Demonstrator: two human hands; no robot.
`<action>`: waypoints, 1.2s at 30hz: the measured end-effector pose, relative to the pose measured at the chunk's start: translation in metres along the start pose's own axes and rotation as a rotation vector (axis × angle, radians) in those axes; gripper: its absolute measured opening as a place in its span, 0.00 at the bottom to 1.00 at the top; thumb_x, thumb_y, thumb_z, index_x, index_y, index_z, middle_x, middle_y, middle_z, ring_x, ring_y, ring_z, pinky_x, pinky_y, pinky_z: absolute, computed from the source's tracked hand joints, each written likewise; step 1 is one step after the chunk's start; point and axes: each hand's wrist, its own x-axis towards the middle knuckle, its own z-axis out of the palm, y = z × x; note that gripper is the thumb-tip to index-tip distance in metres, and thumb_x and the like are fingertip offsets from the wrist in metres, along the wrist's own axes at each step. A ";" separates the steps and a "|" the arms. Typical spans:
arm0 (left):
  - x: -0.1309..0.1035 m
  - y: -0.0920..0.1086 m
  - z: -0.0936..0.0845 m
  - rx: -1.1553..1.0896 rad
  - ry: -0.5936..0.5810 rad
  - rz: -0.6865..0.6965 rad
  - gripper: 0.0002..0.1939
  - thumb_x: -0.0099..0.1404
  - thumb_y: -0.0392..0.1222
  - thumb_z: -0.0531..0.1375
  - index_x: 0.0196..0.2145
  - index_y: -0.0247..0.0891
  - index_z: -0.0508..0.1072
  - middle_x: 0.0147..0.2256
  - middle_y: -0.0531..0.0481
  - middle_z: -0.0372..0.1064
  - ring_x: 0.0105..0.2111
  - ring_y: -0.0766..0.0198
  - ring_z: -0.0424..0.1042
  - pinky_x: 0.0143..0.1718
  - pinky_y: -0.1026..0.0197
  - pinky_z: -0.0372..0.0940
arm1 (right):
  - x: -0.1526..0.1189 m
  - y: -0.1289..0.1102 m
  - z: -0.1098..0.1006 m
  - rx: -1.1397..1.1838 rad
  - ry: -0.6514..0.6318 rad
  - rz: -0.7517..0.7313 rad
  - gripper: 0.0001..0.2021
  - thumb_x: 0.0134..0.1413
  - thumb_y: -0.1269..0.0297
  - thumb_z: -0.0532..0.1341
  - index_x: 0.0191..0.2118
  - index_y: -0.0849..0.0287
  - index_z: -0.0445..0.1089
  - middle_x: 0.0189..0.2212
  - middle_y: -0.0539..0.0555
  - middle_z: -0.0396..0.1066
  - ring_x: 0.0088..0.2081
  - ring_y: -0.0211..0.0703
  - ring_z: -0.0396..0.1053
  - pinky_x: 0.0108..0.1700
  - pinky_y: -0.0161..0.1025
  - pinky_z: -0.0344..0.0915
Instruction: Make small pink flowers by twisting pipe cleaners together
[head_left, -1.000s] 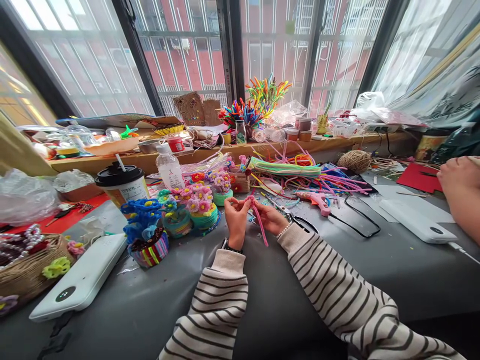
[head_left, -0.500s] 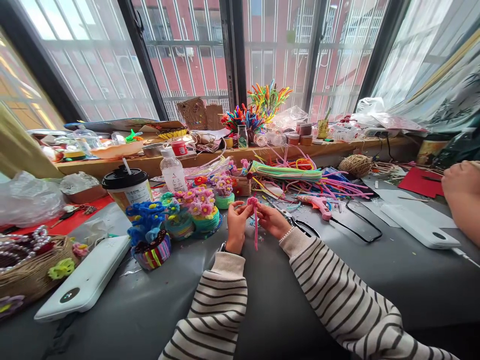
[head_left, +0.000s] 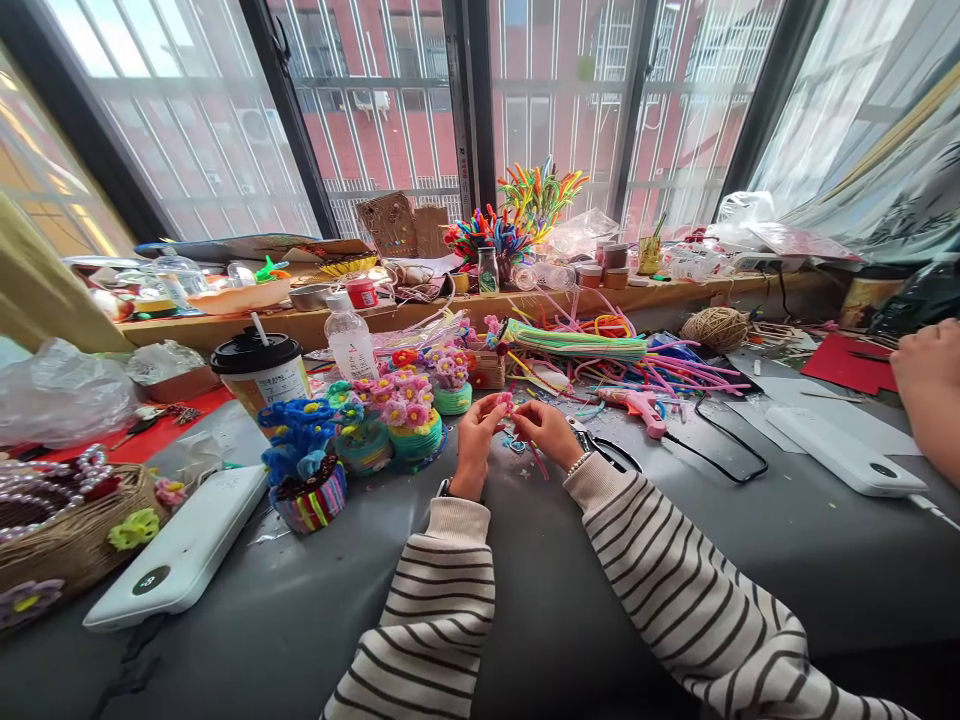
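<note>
Between my two hands is a small pink pipe-cleaner flower, with a loose pink stem slanting down to the right below it. My left hand pinches the flower from its left side. From the right, my right hand pinches it too, its fingers partly covering the petals. Just left of my hands stand finished pots of flowers: pink blooms over a yellow and teal pot, and a blue bunch in a striped pot. Black-handled scissors lie behind my right wrist.
A pink glue gun with a black cord lies right of my hands, before bundled pipe cleaners. White power banks rest on both sides. A lidded cup and a bottle stand left. Another person's hand is far right.
The pink stem, which hung straight down, now slants to the right. My fingers have closed in over the flower, hiding more of it. The view has shifted slightly.
</note>
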 end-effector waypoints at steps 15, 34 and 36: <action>0.003 -0.001 -0.004 -0.173 0.001 -0.143 0.12 0.40 0.38 0.64 0.26 0.32 0.72 0.25 0.51 0.70 0.26 0.71 0.68 0.32 0.66 0.63 | 0.001 -0.009 -0.017 -0.270 0.002 -0.110 0.13 0.42 0.55 0.57 0.26 0.63 0.68 0.24 0.53 0.69 0.26 0.35 0.62 0.30 0.33 0.58; 0.000 -0.001 0.000 -0.333 -0.069 -0.085 0.09 0.43 0.34 0.62 0.27 0.32 0.70 0.29 0.50 0.71 0.31 0.69 0.70 0.44 0.61 0.60 | -0.004 -0.015 -0.019 -0.467 0.296 -0.428 0.10 0.46 0.62 0.56 0.34 0.59 0.68 0.34 0.55 0.66 0.39 0.42 0.62 0.43 0.41 0.58; -0.002 0.000 0.001 -0.335 -0.047 -0.056 0.09 0.43 0.34 0.63 0.27 0.32 0.70 0.28 0.50 0.71 0.31 0.69 0.70 0.43 0.61 0.61 | -0.007 -0.015 -0.016 -0.547 0.401 -0.487 0.09 0.48 0.62 0.54 0.34 0.59 0.68 0.33 0.56 0.66 0.40 0.43 0.60 0.45 0.43 0.55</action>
